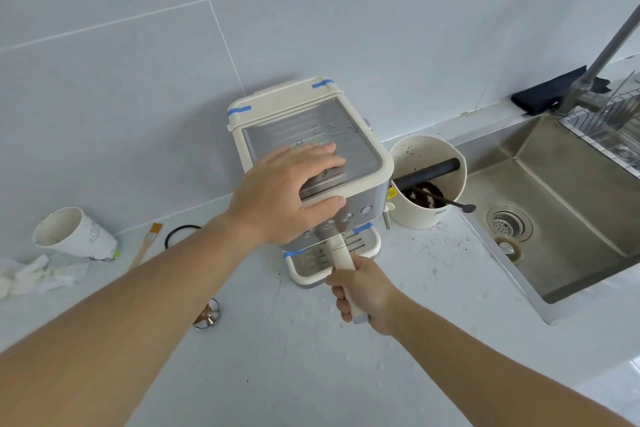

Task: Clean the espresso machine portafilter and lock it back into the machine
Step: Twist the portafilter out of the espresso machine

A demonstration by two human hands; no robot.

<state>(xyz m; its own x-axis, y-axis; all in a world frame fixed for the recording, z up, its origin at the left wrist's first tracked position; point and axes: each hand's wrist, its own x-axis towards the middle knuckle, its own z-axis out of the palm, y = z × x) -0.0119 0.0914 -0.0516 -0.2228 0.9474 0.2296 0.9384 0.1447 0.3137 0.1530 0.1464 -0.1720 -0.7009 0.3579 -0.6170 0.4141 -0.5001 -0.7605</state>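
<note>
The scene is bright and evenly lit with soft, cool daylight. Shadows are faint: only a pale one lies on the surface [311, 374] beside the left forearm [114, 305], and a soft one falls under the espresso machine [311, 163]. Mild glare sits on the machine's metal top plate and on the sink [568, 218] walls, with a whitish blown-out patch at the lower right edge. Wide-angle distortion bends the wall tile [138, 28] seams and stretches both forearms toward the bottom corners. Focus is fairly sharp at centre; fine detail softens toward the edges.
</note>
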